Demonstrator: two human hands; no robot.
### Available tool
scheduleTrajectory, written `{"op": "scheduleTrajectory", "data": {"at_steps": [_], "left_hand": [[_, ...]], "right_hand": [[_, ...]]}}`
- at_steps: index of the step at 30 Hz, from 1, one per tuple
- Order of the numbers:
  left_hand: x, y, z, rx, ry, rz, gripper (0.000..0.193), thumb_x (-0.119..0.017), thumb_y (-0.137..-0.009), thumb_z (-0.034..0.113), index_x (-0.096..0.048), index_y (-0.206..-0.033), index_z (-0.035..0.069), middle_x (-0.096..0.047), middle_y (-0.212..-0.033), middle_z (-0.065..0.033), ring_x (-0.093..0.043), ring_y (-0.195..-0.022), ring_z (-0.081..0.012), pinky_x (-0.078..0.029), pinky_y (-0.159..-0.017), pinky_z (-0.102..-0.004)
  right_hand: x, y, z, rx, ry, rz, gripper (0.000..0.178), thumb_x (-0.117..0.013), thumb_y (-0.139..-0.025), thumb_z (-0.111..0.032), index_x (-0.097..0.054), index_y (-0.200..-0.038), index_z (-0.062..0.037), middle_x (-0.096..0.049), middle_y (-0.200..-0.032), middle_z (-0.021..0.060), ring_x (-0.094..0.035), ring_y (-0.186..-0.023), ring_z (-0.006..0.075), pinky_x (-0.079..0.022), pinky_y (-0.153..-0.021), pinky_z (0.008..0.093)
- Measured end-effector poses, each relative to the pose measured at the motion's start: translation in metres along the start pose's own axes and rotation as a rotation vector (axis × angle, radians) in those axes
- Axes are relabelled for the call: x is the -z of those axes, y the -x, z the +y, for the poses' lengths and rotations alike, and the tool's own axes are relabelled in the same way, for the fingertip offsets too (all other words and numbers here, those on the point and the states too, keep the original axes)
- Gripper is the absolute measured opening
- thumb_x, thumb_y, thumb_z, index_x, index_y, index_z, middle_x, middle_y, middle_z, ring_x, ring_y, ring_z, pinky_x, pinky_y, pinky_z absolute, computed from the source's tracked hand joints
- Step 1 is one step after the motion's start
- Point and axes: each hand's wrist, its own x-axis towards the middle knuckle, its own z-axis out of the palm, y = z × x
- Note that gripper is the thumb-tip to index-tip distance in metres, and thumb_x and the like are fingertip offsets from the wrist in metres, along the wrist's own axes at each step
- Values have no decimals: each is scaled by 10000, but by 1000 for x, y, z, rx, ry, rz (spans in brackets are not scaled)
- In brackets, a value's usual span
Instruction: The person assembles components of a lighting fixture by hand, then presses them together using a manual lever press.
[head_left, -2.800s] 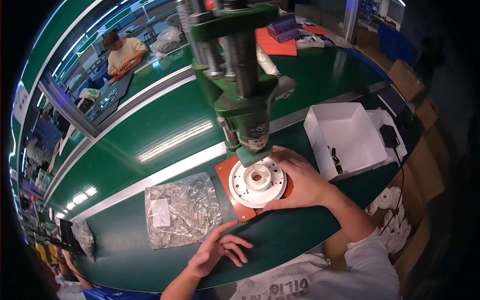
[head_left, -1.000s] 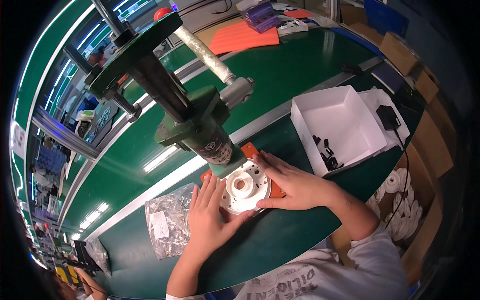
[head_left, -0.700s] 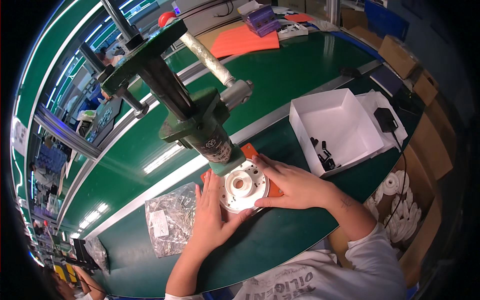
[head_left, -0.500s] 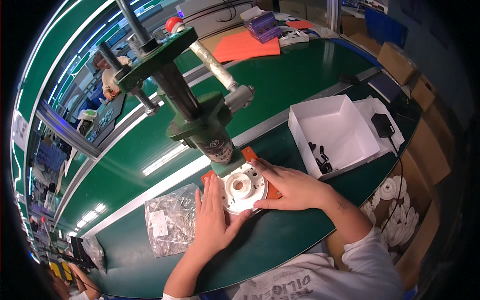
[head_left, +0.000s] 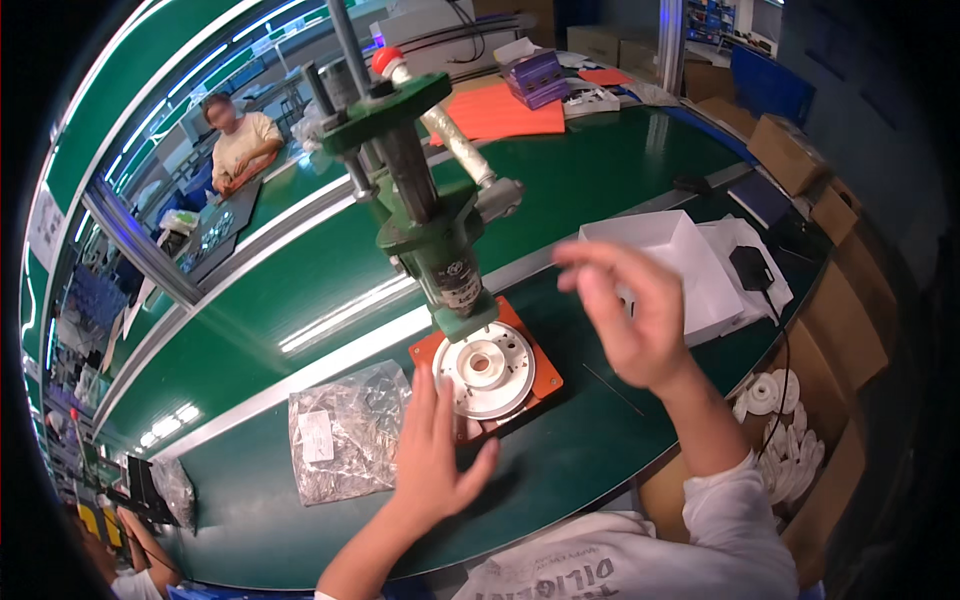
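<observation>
**White disc [head_left: 484, 383] beneath the press [head_left: 432, 240], left hand [head_left: 432, 462] at its rim**

Nearest my view: printed sleeve-and-shirt cloth [head_left: 580, 562], lettering partly folded, left untranscribed. Left hand over the surface [head_left: 560, 470], inside its near edge: fingers stretched, thumb spread, grasping nothing. I cannot confirm fingertip contact with the disc. Right hand [head_left: 635, 315] raised and blurred, released, fingers loosely extended; I see nothing in it.

Key relation: the disc lies ahead and right of the left hand, left of and lower than the right. Left is clearly nearer. Being round, the disc has no long axis. It sits flat on an orange plate [head_left: 545, 378], toward the surface's far edge.

Left of the plate, a clear bag [head_left: 360, 465] bears a white label [head_left: 316, 436], too small to read. Beyond the right hand: a white box [head_left: 700, 275]. The press body carries a light marking, illegible to me. Farthest: a seated co-worker [head_left: 245, 150].
</observation>
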Motion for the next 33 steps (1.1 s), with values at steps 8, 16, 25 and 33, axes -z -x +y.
{"op": "scheduleTrajectory", "data": {"at_steps": [8, 16, 25, 33], "left_hand": [[-25, 32, -4, -206, -56, -51, 851, -771, -822, 252, -427, -1524, -84, -351, -1597, -371, -365, -1484, -552, -361, -1199, -558], [-23, 33, -9, -160, 17, -48, 873, -767, -824, 211, -381, -1542, -99, -345, -1600, -372, -343, -1501, -541, -341, -1221, -553], [-25, 31, -13, -91, 37, -43, 902, -775, -832, 235, -340, -1549, -96, -222, -1611, -439, -255, -1508, -610, -329, -1214, -578], [-28, 30, -12, -92, 56, -56, 913, -775, -850, 257, -316, -1565, -77, -189, -1616, -443, -230, -1501, -635, -320, -1212, -597]], "right_hand": [[-30, -145, 16, -481, -286, -133, 470, -588, -1063, -320, -594, -1405, 3, -601, -1426, 117, -534, -1350, 217, -429, -1103, 367], [-67, -187, 17, -475, -350, -307, 379, -590, -1066, -296, -665, -1214, 45, -725, -1025, 131, -732, -884, 191, -575, -824, 325], [22, -71, -3, 177, -63, -97, 284, -605, -1045, -36, -656, -1322, -5, -657, -1371, 131, -625, -1254, 190, -490, -1065, 346], [56, -20, 20, 615, 516, -223, 451, -872, -726, -65, -785, -1167, -99, -721, -1001, 75, -695, -849, 247, -519, -707, 342]]}}
